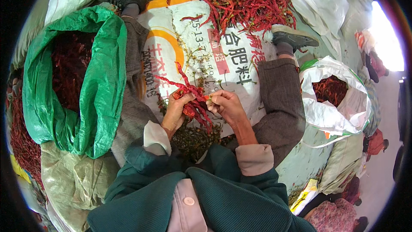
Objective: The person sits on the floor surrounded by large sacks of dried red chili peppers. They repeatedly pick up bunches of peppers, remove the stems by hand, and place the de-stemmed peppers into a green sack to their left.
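My left hand [176, 109] is closed around a bunch of dried red chillies [190, 89], whose tips stick out on both sides of my fingers. Close beside it, my right hand [229, 103] pinches the stem end of one chilli [208, 97] between thumb and fingertips. Beneath both hands lies a flattened white woven sack [196, 16] with printed writing, spread between my legs. A heap of chilli stems and bits [198, 143] has gathered close to my lap.
A large pile of red chillies [244, 0] lies ahead on the flat sack. At left stands an open green woven sack [111, 61] holding dark red chillies [70, 67]. An open white sack [331, 120] with chillies [330, 90] is at right. Other people [334, 214] sit farther right.
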{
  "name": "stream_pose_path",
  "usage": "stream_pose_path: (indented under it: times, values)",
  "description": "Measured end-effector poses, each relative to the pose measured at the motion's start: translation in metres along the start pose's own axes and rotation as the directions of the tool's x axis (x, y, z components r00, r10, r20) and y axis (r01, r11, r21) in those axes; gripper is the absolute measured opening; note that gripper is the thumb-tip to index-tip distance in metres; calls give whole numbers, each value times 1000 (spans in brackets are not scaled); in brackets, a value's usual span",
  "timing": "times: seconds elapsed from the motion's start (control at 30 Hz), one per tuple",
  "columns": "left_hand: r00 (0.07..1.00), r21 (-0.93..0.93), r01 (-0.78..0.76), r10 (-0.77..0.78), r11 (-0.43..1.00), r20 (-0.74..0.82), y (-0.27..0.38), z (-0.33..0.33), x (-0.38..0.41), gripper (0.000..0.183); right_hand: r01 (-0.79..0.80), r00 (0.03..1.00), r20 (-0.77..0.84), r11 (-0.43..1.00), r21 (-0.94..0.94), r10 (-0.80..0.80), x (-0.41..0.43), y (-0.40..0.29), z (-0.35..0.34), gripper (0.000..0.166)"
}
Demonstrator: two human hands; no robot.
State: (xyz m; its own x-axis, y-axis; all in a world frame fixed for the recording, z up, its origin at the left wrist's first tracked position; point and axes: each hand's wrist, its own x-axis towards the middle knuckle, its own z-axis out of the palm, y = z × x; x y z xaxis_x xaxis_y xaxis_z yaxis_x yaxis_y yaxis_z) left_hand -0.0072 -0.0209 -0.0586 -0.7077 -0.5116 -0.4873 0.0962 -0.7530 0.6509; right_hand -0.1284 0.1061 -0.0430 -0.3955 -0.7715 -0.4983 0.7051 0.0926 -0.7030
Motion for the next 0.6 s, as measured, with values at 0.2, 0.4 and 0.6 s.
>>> stream_pose_path:
  times: [0.2,0.4,0.6]
  values:
    - [1000,8,5,-5,1000,0,-3,-5,4,15,260,963,19,914,-310,-268,-2,5,14,11]
    - [1000,103,-14,11,995,29,-8,-10,6,21,419,854,-4,691,-588,-521,-1,16,15,11]
    - [999,59,-12,10,998,31,-5,-4,0,12,395,868,6,682,-616,-497,-10,5,18,13]
